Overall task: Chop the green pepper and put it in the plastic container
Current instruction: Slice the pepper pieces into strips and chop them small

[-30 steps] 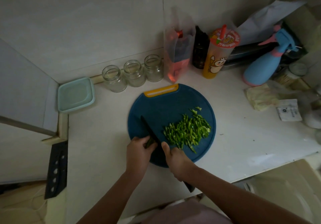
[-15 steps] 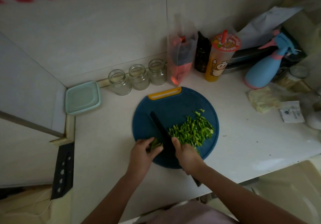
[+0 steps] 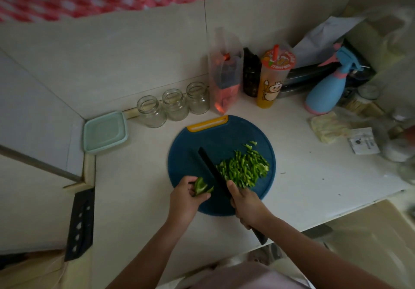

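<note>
A round blue cutting board with a yellow handle lies on the white counter. A heap of chopped green pepper covers its right half. My left hand holds an uncut piece of green pepper at the board's lower left edge. My right hand grips the handle of a black knife, whose blade lies across the board just left of the heap. The pale green plastic container sits with its lid on at the counter's far left corner.
Three empty glass jars stand behind the board by the wall. A plastic bag, a dark bottle, a drink cup and a blue spray bottle crowd the back right. A black knife sheath lies at left.
My left hand has lifted the leftover pepper piece off the board and turned it up. The knife blade has moved slightly right, toward the heap. The camera has tilted upward.
</note>
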